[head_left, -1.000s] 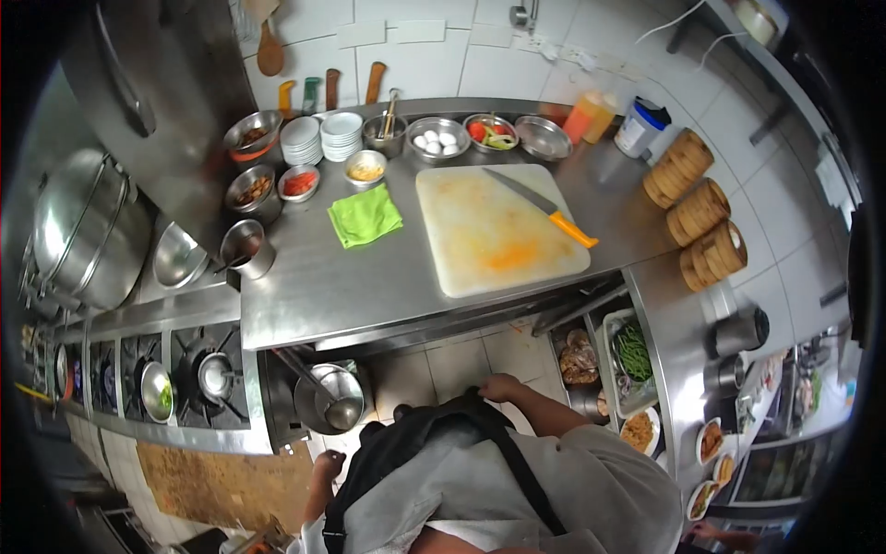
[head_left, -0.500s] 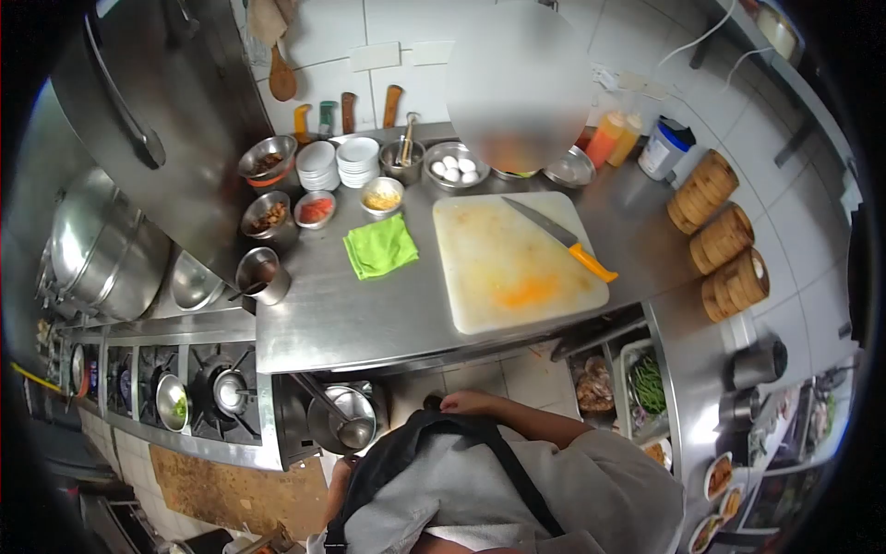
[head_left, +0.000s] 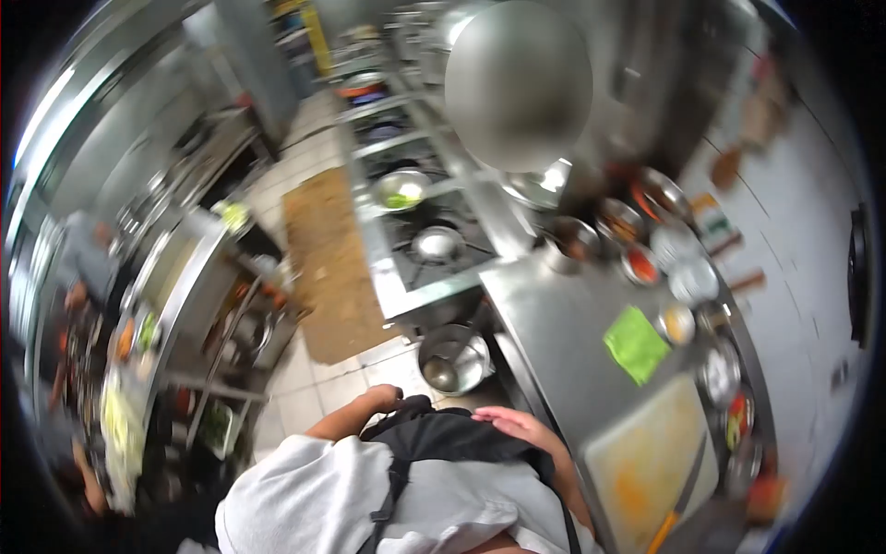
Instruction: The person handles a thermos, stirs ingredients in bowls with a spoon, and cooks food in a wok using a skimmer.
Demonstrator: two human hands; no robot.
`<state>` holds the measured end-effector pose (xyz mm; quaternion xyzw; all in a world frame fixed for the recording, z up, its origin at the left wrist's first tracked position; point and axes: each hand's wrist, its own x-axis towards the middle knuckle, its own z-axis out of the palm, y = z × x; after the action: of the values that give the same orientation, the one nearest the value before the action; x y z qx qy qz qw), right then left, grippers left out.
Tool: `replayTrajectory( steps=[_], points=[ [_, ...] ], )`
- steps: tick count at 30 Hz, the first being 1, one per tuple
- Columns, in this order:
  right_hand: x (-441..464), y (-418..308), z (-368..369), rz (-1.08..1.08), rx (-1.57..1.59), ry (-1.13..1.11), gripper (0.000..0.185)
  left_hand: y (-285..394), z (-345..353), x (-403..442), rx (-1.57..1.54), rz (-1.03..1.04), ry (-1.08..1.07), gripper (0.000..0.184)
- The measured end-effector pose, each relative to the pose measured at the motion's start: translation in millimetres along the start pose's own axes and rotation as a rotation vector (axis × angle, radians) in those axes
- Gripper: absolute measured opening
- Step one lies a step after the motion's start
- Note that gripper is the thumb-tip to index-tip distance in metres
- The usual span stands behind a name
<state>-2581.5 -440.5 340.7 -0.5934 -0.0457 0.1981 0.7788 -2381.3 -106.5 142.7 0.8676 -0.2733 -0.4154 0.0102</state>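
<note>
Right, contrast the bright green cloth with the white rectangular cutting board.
The bright green cloth is smaller than the white rectangular cutting board. The cloth looks evenly green; the board is stained orange in places. Both lie on the grey metal counter.

I am seeing a pale grey shirt [head_left: 461, 506] filling the bottom centre of the frame, its cloth creasing softly, a loose short sleeve [head_left: 277, 466] flaring at lower left, a black apron [head_left: 452, 441] covering the front, dark straps [head_left: 391, 497] crossing the shirt, left hand [head_left: 380, 400] and right hand [head_left: 519, 425] showing bare.
</note>
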Motion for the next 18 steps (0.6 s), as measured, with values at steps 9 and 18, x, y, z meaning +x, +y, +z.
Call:
replayTrajectory(
  steps=[9, 18],
  points=[
    [83, 9, 6, 0.187, -0.125, 0.145, 0.033, -45, 30, -83, -0.3, -0.336, -0.125, 0.045],
    [218, 48, 63, 0.3, -0.67, 0.144, 0.033, -150, 80, -105, -0.502, -0.292, 0.024, 0.042]
  ],
)
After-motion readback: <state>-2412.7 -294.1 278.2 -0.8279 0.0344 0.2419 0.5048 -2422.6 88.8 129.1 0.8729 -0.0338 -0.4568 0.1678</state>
